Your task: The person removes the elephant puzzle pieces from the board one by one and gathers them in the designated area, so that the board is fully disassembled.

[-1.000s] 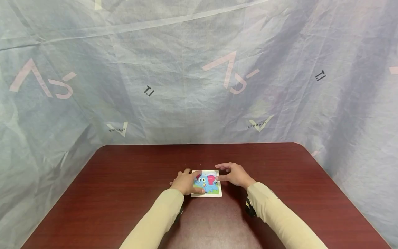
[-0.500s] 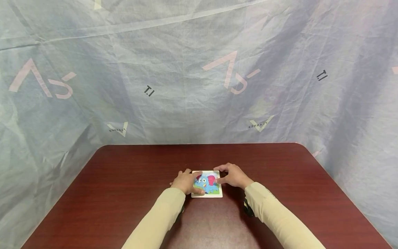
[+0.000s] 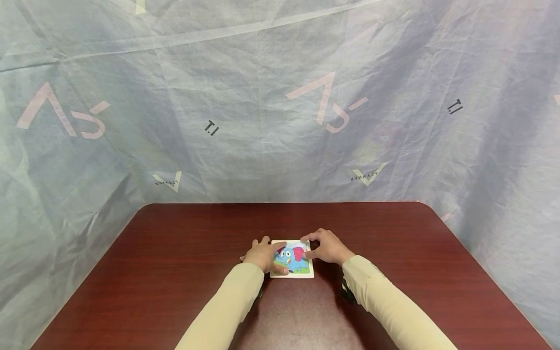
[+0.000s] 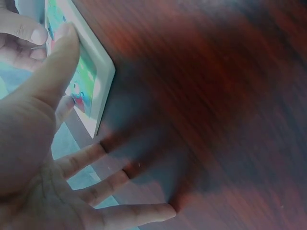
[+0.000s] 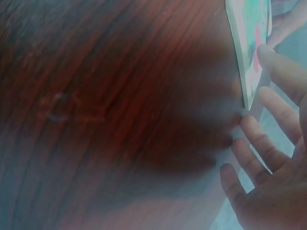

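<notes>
Picture board, one, square: white border, blue elephant with pink ear; lies flat on the table at six o'clock from the centre of the head view, between the two hands.

Left hand, at nine o'clock of the board: digits spread, nothing pinched; thumb over the board's seven o'clock edge, index finger over eleven, remaining fingers extended beyond the border.

Right hand, at two o'clock: fingers loosely spread, thumb apart from them; thumb tip at the ear, index tip by the one o'clock corner. Firm contact: cannot tell.

Sleeves, two, pale yellow: left sleeve entering from seven o'clock, right sleeve from five.

Table, one, reddish-brown, wood-grained, rounded far corners.

Fabric sheet, grey, creased, printed with lettering; hangs beyond the table's twelve o'clock edge.
</notes>
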Tool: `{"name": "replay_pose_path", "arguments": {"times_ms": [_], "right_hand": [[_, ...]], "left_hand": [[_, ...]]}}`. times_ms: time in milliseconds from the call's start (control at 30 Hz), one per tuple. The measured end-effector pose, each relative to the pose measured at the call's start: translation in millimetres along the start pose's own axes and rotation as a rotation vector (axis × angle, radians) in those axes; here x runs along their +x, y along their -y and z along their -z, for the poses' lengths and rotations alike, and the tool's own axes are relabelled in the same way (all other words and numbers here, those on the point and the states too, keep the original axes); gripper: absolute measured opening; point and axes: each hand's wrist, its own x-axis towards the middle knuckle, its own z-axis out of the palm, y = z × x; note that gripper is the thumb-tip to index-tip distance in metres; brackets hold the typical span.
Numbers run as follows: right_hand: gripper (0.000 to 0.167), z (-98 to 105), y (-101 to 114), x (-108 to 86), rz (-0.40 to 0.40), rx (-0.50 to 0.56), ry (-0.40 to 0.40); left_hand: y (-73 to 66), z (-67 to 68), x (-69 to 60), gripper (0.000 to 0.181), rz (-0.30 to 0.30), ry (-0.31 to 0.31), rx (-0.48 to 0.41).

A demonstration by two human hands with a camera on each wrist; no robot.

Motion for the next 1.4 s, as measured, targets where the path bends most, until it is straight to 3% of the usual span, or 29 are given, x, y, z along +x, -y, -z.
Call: {"name": "replay_pose_path", "arguments": {"times_ms": [233, 467, 833, 1200, 1400], "right_hand": [[0.036, -3, -3, 1.6, -0.006, -0.065, -0.016], [0.034, -3, 0, 1.3, 0.011, -0.052, -0.035], [0.033, -6, 4, 0.8, -0.019, -0.071, -0.044], [0.041, -7, 5, -3.5, 0.034, -0.187, -0.039], [0.039, -3, 6, -8.4, 0.065, -0.193, -0.044]], "left_hand": [[0.0, -2.5, -0.1, 0.075, 0.006, -0.014, -0.006], [-0.6, -5.7, 1.7, 0.075, 0.005, -0.037, 0.028], [-1.2, -5.7, -1.5, 0.074, 0.007, -0.051, -0.018], [-2.3, -9.2, 0.8, 0.074, 0.032, -0.049, -0.004], [-2.6, -8.5, 1.0, 0.075, 0.034, -0.048, -0.004]]}}
